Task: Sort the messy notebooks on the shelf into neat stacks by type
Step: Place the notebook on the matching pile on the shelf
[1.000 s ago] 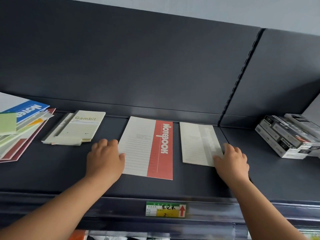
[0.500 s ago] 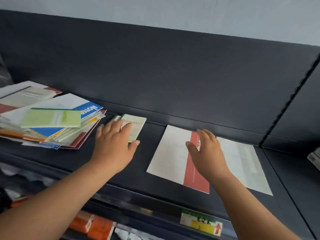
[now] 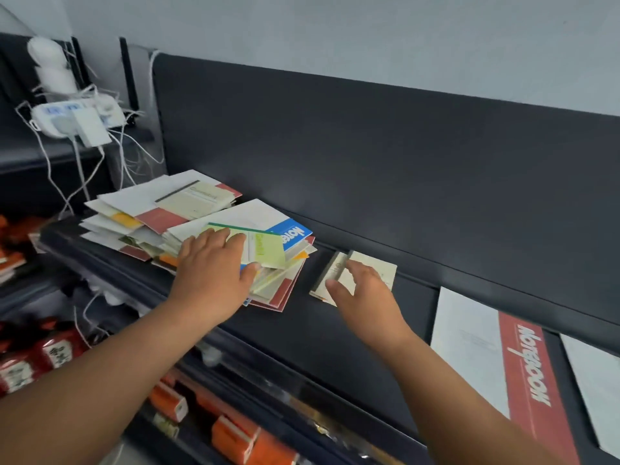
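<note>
Shelf point(image 3: 352, 330): messy pile point(image 3: 151, 223) at 10 o'clock, red Notebook point(image 3: 523, 364) cut off at 4 o'clock. Small cream stack point(image 3: 372, 266) sits mid-shelf under the right hand point(image 3: 365, 297), which is loosely curved and empty; contact unclear. Left hand point(image 3: 211, 273) lies flat on the green notebook point(image 3: 268, 251) atop the pile, thumb at its near edge. Step, likely: pulling the green one. Next: lift it without dragging the pile. Titles blurred.

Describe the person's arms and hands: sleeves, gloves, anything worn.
Nothing worn shows. The left hand and right hand are bare, with no gloves and no rings that can be made out. The left forearm and right forearm are bare to the frame edge: no sleeve, watch or bracelet in view.
</note>
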Demonstrator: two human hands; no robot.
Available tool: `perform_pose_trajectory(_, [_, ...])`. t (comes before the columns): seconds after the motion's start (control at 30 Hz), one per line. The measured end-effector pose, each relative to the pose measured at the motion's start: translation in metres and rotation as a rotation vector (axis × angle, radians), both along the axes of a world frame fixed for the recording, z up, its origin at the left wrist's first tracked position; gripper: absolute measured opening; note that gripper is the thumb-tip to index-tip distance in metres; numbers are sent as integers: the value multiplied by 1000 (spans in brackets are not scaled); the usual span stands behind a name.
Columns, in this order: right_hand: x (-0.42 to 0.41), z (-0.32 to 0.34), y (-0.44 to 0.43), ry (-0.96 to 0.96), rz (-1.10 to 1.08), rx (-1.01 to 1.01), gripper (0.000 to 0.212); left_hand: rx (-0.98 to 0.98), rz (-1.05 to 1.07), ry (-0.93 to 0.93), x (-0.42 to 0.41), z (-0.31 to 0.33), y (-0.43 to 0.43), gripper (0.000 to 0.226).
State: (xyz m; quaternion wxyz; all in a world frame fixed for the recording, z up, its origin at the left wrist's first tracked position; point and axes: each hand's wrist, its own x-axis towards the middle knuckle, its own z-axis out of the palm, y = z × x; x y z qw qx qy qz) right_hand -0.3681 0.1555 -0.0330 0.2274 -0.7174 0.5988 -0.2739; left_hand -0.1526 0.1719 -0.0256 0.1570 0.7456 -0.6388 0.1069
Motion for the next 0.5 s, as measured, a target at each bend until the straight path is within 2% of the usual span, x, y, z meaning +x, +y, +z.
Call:
perform_pose_trajectory(0.17, [61,1,-23,-141,-76,116,32,-3,-1,0,58,7,-28,46])
perform_pose_trajectory(0.37, [107,-16,-57,-213,-204,230,41,86,-5,37,110,13,-66,43])
perform_pose_trajectory(0.5, [121,-18,-67,-172,-273,270,29,188,-7,18,131,5,-87,42])
